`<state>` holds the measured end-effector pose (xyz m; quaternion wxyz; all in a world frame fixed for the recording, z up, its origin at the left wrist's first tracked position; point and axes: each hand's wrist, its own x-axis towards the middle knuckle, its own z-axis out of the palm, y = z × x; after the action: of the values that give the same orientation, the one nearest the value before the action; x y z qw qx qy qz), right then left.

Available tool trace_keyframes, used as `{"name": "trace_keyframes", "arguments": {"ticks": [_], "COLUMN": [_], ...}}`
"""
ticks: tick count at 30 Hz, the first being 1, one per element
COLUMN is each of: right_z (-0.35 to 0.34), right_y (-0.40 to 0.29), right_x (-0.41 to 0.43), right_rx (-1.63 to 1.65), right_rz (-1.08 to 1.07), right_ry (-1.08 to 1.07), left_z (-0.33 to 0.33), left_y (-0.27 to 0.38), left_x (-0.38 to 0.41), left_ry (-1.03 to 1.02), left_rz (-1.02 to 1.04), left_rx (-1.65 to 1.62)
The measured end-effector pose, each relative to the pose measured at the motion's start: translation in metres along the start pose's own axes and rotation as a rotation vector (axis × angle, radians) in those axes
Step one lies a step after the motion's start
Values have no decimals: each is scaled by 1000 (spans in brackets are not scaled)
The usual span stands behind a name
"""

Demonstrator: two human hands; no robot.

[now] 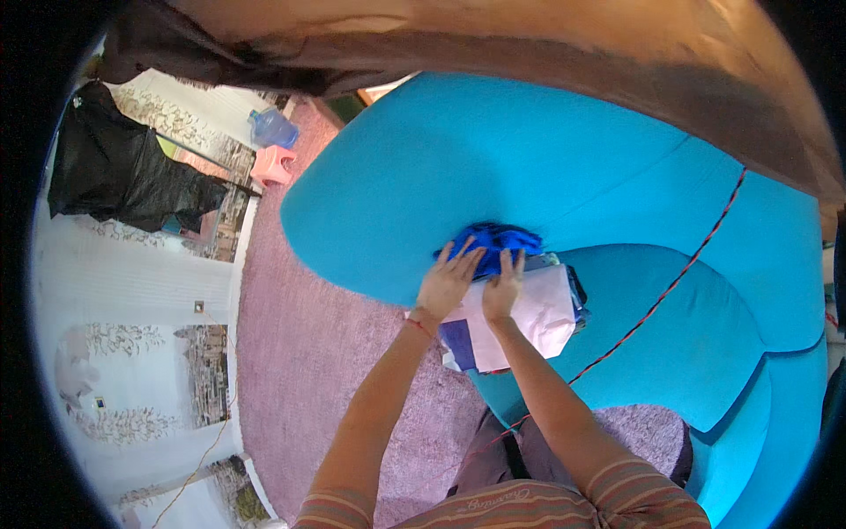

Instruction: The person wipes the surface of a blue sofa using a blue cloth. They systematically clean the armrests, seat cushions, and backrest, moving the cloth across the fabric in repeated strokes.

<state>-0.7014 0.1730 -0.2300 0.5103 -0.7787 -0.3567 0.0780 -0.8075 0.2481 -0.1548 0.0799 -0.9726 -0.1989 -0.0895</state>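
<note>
A bright blue bunched cloth (492, 238) lies on the seat of a turquoise sofa. My left hand (446, 284) rests on its left side with the fingers spread. My right hand (503, 287) touches its near edge, fingers apart and pointing away from me. Under my right wrist is a pale pink folded cloth (542, 317), on top of a stack of fabrics. A dark blue folded piece (457, 344) shows at the stack's left, and darker cloth (579, 297) sticks out at its right. The lower layers are mostly hidden.
The turquoise sofa (396, 178) curves around to the right. A twisted red and black cord (667, 294) crosses in front of it. Pinkish carpet (297, 370) covers the floor. A pink plastic stool (272, 165) and a blue water jug (274, 129) stand by the wall.
</note>
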Motion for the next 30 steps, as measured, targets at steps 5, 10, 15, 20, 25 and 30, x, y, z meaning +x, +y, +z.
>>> {"name": "trace_keyframes", "arguments": {"ticks": [5,10,15,20,25,30], "right_z": [30,5,-16,26,14,-22], "right_y": [-12,-72,-152,-100,-45,-119], "right_x": [-54,-53,1,-11,-37,-18], "right_rx": [48,179,210,-109,-128,166], "right_rz": [-37,-169,-612,-771,-741,-758], "right_ry": [-345,-276,-126,-245,-503,-430], "left_z": [22,-25,-70,11,37,-33], "left_y": [-12,3,-19,-13,25,12], "left_x": [-107,-121,-93,-119,-153,-145], "left_ry": [-108,132,384,343,150,486], "left_rz": [-228,-454,-706,-695,-649,-664], "left_rx": [-8,-5,-1,-118,-241,-304]}}
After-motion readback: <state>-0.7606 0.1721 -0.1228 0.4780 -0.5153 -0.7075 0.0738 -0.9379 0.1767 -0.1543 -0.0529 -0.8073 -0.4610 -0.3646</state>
